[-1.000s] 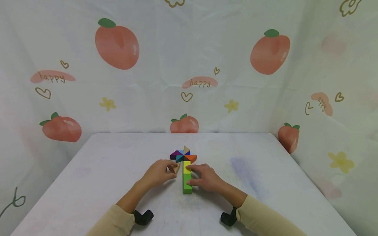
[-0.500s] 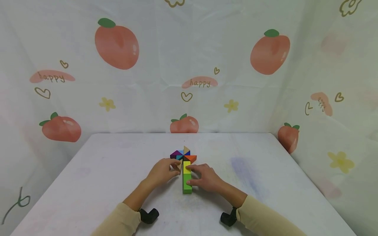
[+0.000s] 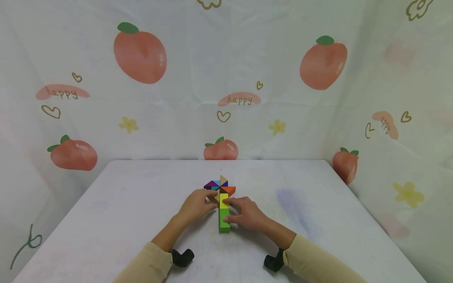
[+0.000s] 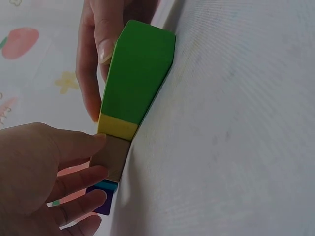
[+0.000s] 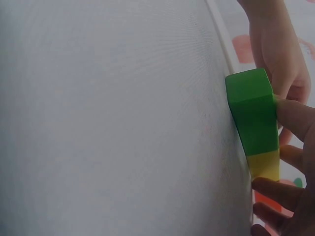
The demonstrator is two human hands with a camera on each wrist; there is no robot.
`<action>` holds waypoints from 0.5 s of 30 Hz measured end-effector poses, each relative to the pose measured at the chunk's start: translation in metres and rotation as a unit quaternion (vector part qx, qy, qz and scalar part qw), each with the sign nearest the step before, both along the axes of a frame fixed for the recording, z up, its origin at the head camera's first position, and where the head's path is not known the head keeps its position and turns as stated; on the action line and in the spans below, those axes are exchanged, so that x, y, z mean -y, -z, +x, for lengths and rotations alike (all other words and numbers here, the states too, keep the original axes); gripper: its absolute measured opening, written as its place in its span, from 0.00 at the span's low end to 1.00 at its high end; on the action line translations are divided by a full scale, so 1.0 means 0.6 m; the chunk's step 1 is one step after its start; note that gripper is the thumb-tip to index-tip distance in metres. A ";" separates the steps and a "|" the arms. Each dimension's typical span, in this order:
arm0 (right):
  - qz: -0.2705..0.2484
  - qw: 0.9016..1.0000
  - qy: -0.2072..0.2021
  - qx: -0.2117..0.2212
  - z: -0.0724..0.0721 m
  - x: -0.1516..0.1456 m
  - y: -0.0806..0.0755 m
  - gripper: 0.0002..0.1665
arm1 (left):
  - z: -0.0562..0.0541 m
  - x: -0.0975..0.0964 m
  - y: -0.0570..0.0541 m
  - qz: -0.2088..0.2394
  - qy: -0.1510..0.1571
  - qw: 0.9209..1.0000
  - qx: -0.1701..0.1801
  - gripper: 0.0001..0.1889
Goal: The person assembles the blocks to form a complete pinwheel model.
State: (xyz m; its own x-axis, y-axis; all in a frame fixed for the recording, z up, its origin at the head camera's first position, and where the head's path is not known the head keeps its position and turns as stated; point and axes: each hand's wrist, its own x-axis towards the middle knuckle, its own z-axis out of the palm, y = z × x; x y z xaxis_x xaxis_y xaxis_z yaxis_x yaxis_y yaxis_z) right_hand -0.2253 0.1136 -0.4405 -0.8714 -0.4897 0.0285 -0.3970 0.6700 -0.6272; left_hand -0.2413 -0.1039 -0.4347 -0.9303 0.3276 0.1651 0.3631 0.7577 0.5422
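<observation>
My left hand [image 3: 196,205] pinches a plain wood triangular block [image 4: 110,158] between thumb and fingertips, right against the left side of the yellow block [image 3: 223,197]. The green block [image 3: 224,225] lies end to end with the yellow one, forming a short bar that points towards me. From the right, my right hand [image 3: 247,213] touches this bar, index fingertip on the yellow block and thumb on the green. Beyond them spreads a pinwheel of small triangular blocks: purple [image 3: 210,184], orange [image 3: 230,190], blue and a plain wood one [image 3: 223,180]. My left fingers partly hide its near-left portion.
The white table [image 3: 141,184] extends on both sides of the blocks, with a faint purple stain on the right. Behind it hangs a cloth [image 3: 191,78] printed with peaches. Black wrist-worn devices [image 3: 183,258] sit at both sleeves.
My left hand has moved a little to the right, bringing the wood triangle from just left of the bar up against the yellow block. My right hand has stayed still.
</observation>
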 end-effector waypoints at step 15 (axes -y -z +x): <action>0.004 1.000 0.000 0.005 0.002 0.002 -0.006 0.37 | -0.007 -0.004 0.005 -0.001 -0.011 1.000 -0.002 0.22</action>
